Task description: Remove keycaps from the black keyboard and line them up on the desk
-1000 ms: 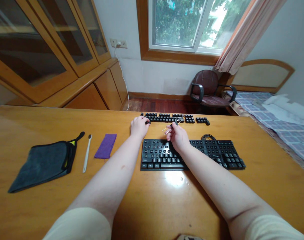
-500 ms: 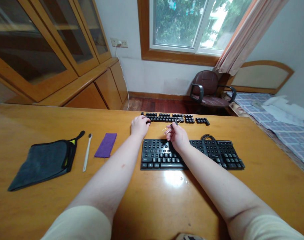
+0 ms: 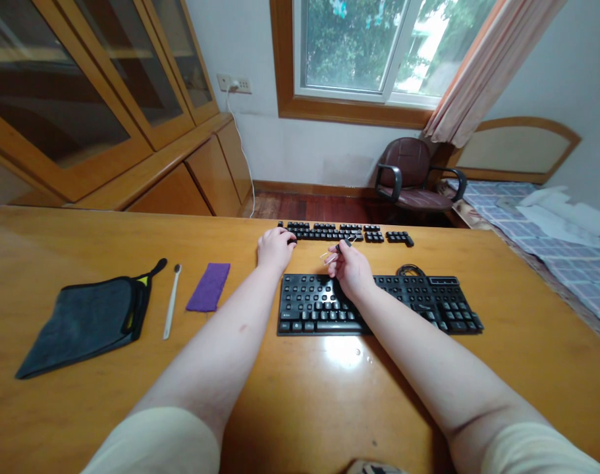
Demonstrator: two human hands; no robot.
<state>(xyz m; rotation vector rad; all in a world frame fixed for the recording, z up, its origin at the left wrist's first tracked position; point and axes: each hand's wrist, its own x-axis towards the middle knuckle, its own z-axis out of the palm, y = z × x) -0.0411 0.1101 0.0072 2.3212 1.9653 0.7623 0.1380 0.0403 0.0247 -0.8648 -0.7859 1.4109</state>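
Almost nothing is seen to have moved since the earlier frames: both hands are kept in the same spots, only the view is shifted very slightly. The left hand (image 3: 274, 249) is curled, knuckles up, at the left end of the row of loose black keycaps (image 3: 344, 232) laid out along the far edge of the glossy orange-brown wooden desk (image 3: 82, 250); one black keycap (image 3: 292, 241) is pinched at its fingertips. The right hand (image 3: 352, 268) is closed round a thin wire keycap puller w/ dark grip (image 3: 335, 253), wire loops pointed left, held just above the far edge of the black full-size keyboard (image 3: 376, 305), which is set near the desk centre w/ its coiled black cable (image 3: 411, 270) behind it. Well apart, to the left, a purple cloth pad (image 3: 209, 287), a slim white brush (image 3: 172, 301) and a folded dark grey cloth w/ yellow trim (image 3: 85, 322) are laid side by side. A maroon office chair (image 3: 413, 174) is seen beyond the desk, under the window.
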